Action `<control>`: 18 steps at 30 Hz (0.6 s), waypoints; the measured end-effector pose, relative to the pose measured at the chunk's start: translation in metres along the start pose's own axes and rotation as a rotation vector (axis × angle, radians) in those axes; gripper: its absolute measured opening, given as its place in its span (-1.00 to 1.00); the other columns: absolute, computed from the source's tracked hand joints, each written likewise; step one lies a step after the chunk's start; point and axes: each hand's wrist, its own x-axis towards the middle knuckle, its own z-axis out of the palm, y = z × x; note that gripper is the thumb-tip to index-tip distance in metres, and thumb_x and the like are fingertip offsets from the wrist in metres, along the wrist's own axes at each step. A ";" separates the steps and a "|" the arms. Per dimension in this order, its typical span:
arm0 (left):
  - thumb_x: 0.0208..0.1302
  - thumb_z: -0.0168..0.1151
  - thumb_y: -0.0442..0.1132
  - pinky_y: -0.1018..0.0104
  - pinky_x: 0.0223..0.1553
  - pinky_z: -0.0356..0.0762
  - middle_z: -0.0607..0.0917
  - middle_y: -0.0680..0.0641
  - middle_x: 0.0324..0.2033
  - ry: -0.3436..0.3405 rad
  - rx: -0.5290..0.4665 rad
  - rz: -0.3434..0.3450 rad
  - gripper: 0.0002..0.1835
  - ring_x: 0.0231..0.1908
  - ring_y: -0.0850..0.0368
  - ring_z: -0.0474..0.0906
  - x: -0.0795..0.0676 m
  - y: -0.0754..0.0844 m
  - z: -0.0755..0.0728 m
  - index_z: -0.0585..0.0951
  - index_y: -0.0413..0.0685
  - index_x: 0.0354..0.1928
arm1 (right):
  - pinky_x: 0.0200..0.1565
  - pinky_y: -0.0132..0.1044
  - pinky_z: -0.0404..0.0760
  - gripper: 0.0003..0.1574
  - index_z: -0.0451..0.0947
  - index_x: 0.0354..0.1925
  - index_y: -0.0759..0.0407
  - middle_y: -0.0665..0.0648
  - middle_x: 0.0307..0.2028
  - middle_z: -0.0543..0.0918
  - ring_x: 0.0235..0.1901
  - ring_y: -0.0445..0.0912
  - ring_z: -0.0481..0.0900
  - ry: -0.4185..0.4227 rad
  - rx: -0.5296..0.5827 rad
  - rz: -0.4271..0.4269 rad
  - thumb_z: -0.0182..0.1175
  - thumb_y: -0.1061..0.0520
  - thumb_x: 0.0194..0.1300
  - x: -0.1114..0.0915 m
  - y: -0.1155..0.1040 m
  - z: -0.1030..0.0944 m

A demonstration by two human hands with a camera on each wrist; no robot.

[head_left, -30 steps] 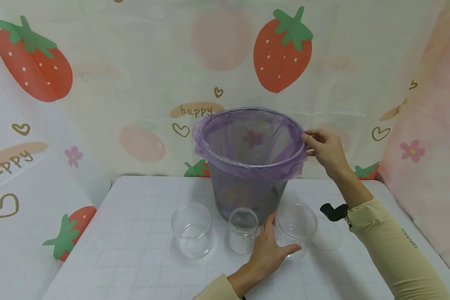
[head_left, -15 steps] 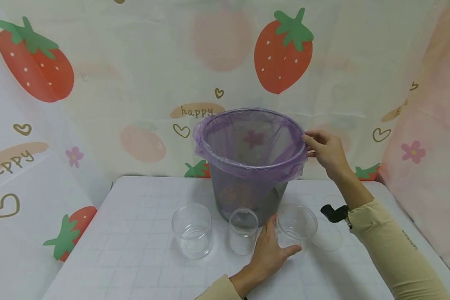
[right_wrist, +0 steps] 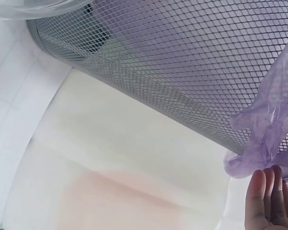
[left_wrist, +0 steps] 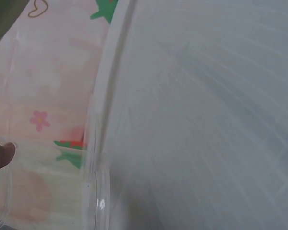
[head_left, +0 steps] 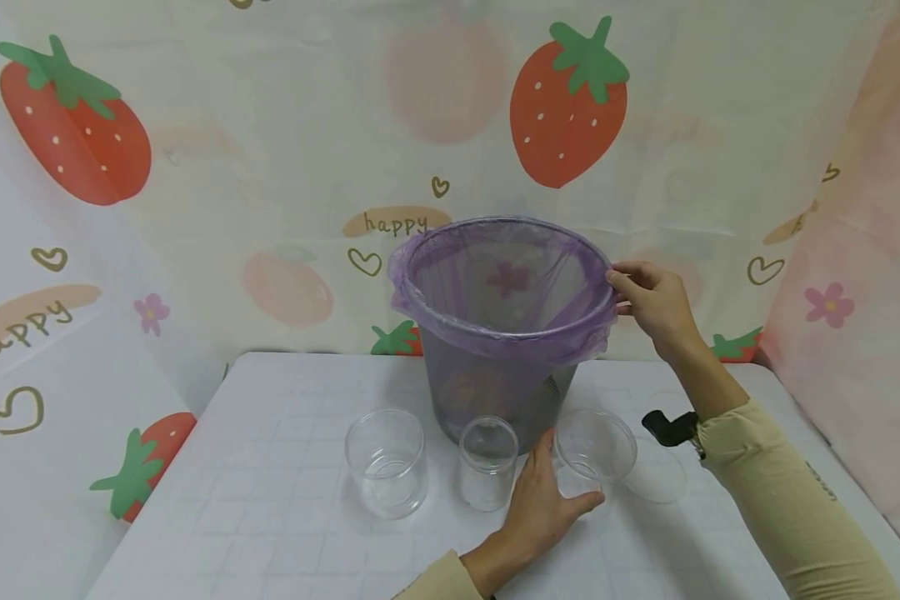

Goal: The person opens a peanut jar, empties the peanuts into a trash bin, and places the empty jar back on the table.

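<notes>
A mesh trash bin (head_left: 480, 392) stands at the table's back, with a purple garbage bag (head_left: 555, 343) folded over its rim. My right hand (head_left: 656, 304) pinches the bag-covered rim on the right side. Its fingers (right_wrist: 258, 196) touch the bag's gathered edge in the right wrist view. My left hand (head_left: 536, 508) holds the rightmost clear jar (head_left: 603, 446) low down, thumb in front and fingers along its left. In the left wrist view the thumb (left_wrist: 2, 155) touches the jar's end; the other fingers are out of sight.
Left of that jar stand a narrow clear jar (head_left: 487, 467) and a wide clear jar (head_left: 386, 467), both upright before the bin. A faint clear disc (head_left: 656, 475) lies to the right. The white table (head_left: 270, 500) meets a strawberry-printed backdrop (head_left: 307, 125).
</notes>
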 end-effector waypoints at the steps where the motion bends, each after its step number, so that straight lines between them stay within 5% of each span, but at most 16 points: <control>1: -0.03 0.54 0.00 0.07 0.24 0.46 0.45 -0.19 0.27 -0.001 -0.002 0.004 0.02 0.24 -0.09 0.46 0.000 0.000 0.000 0.18 -0.14 0.40 | -0.28 -0.58 0.63 -0.40 0.40 0.20 0.46 -0.30 -0.40 0.58 -0.37 -0.39 0.56 0.002 0.004 0.000 0.11 0.01 0.43 0.000 0.000 0.000; 18: 0.01 0.52 -0.04 0.06 0.30 0.40 0.39 -0.20 0.35 -0.045 0.001 0.002 0.03 0.31 -0.08 0.39 0.000 0.003 -0.006 0.13 -0.17 0.43 | -0.28 -0.57 0.64 -0.53 0.49 0.05 0.29 -0.27 -0.39 0.60 -0.39 -0.36 0.58 0.031 0.040 -0.013 0.13 -0.06 0.41 -0.003 0.006 0.002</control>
